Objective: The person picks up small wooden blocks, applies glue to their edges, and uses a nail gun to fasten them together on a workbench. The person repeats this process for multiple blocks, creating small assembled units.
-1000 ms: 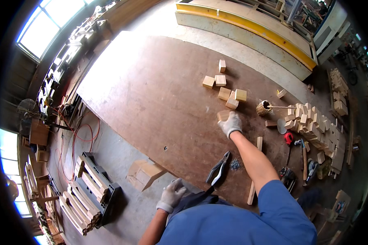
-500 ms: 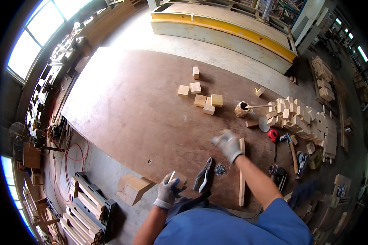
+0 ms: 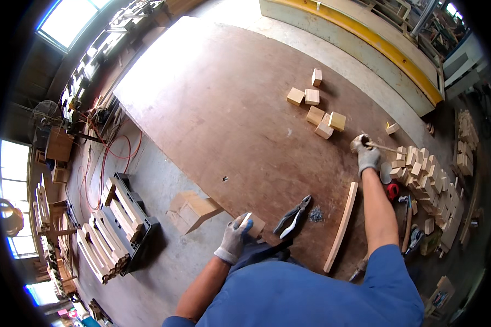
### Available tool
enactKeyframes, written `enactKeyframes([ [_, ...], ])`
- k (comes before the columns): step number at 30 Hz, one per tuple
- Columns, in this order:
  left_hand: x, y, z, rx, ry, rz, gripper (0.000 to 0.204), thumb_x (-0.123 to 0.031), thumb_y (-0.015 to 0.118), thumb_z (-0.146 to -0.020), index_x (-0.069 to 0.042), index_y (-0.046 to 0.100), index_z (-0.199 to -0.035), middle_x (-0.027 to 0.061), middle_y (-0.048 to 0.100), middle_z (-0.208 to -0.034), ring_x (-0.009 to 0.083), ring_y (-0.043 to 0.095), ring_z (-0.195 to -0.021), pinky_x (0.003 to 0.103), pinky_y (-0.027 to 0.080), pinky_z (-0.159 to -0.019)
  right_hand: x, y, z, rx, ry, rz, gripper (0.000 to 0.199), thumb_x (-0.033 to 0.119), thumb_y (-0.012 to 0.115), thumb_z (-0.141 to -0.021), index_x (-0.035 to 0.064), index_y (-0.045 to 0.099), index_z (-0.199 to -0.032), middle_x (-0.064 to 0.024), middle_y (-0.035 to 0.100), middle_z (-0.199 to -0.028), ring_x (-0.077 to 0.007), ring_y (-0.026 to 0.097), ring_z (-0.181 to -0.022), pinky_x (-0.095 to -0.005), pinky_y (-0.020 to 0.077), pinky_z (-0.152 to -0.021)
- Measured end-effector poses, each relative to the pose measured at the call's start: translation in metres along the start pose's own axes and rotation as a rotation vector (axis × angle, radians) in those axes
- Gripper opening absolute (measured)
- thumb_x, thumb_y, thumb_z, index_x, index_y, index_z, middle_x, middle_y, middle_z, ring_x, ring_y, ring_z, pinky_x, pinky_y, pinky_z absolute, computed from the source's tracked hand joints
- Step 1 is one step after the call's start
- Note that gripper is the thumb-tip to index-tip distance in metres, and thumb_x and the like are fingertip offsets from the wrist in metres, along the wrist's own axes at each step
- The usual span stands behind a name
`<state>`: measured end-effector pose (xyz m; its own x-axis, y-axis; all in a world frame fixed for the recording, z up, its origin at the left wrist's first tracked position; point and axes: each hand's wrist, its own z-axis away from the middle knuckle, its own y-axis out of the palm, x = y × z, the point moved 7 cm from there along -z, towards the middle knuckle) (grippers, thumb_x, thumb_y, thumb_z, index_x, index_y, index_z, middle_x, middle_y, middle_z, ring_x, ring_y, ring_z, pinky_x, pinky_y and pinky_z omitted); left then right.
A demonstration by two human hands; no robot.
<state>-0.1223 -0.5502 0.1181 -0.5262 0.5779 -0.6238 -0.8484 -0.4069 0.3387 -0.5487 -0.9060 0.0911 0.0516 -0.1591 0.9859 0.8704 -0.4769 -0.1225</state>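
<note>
My left hand (image 3: 233, 241), in a pale work glove, is closed around a small wooden block (image 3: 255, 224) at the table's near edge. My right arm stretches far out to the right, and my gloved right hand (image 3: 369, 159) grips a small, dark-mouthed round pot (image 3: 365, 140). A thin wooden stick (image 3: 385, 147) slants out of the pot toward the stacked blocks; the fingers are partly hidden. Between my hands lie pliers (image 3: 293, 216) with open-spread handles and a little heap of nails (image 3: 315, 213). A long wooden strip (image 3: 341, 229) rests beside my right forearm.
Loose wooden blocks (image 3: 325, 117) sit on the brown table (image 3: 229, 109). Stacked blocks (image 3: 428, 174), a red tape measure (image 3: 392, 190) and a hammer (image 3: 407, 223) lie at right. A large angled wooden piece (image 3: 193, 211) is off the near-left edge, beside a black pallet of slats (image 3: 139, 223).
My right hand has moved outward to the right, from above the table near the strip to the pot. The view has turned; my left hand still holds the block.
</note>
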Motion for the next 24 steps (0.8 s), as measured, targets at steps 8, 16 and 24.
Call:
enactKeyframes([
  [8,0.002,-0.006,-0.004,0.199,0.022,0.232,0.06,-0.04,0.064,-0.105,-0.003,0.05,-0.149,0.0182,0.067,-0.129,0.0353,0.07,-0.113,0.046,0.061,-0.09,0.012,0.096,0.21,0.597,-0.203,0.339,0.031,0.031,0.087,-0.076,0.012,0.076,-0.098,-0.006,0.076,-0.094,-0.0167,0.072,-0.082,-0.0328,0.0603,-0.078],
  [16,-0.018,-0.013,0.004,0.341,-0.037,0.319,0.061,-0.047,0.057,-0.107,-0.005,0.049,-0.151,0.0186,0.065,-0.134,0.0359,0.066,-0.12,0.051,0.055,-0.102,0.038,0.113,0.314,0.568,-0.363,0.663,0.055,0.041,0.087,-0.072,0.0114,0.071,-0.115,-0.0161,0.074,-0.116,-0.0359,0.07,-0.11,-0.046,0.0552,-0.097],
  [24,-0.014,-0.036,0.018,0.537,0.057,0.133,0.058,-0.037,0.057,-0.108,-0.003,0.047,-0.154,0.0183,0.061,-0.14,0.0326,0.061,-0.129,0.051,0.05,-0.113,-0.003,0.111,0.304,0.526,-0.146,0.675,0.064,0.05,0.088,-0.071,0.0077,0.071,-0.116,-0.0176,0.074,-0.118,-0.0345,0.07,-0.111,-0.0423,0.0557,-0.097],
])
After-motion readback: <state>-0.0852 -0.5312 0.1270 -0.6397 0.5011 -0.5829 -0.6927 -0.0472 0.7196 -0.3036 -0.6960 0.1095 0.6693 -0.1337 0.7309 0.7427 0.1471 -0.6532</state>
